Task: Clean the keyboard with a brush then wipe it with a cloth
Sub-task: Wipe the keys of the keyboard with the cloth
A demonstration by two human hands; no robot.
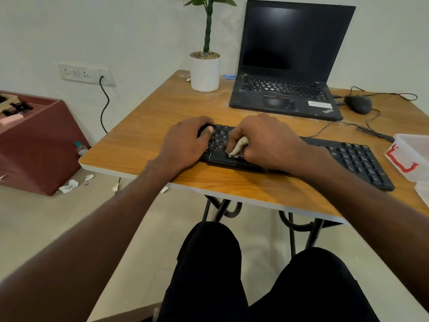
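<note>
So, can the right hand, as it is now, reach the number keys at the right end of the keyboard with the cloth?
Probably yes. The right hand presses the cloth on the left part of the keyboard, and nothing lies on the keys to its right. The plastic box stands beyond that end, so the way along the keys looks free.

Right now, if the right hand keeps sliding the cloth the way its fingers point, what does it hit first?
Probably the left hand. The right hand presses the cloth leftward along the keyboard; only a few bare keys lie between them. Depth is unclear.
</note>
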